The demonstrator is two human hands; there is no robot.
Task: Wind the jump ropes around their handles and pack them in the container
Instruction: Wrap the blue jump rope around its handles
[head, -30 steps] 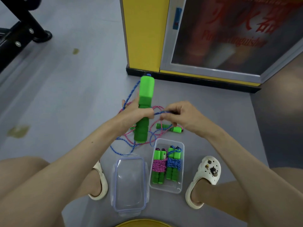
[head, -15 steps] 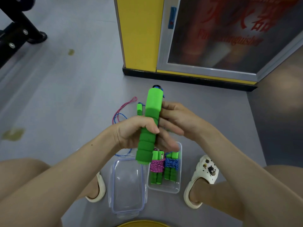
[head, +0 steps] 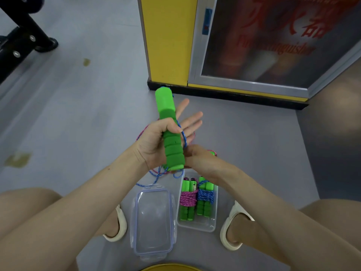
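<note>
While my left hand (head: 153,142) thumb-clamps the green handle (head: 172,147), fingers (head: 192,118) splayed, my right hand (head: 203,163) pinches its blue rope (head: 184,136); the container (head: 214,226) on the floor (head: 78,114) holds two wound ropes (head: 188,198).

Grey floor (head: 78,118) bears clear container (head: 197,227), its lid (head: 154,222), loose ropes (head: 156,179).

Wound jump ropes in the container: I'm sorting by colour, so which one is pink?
The pink-wound bundle lies next to the loose lid; the blue-wound bundle lies on its far side.
</note>
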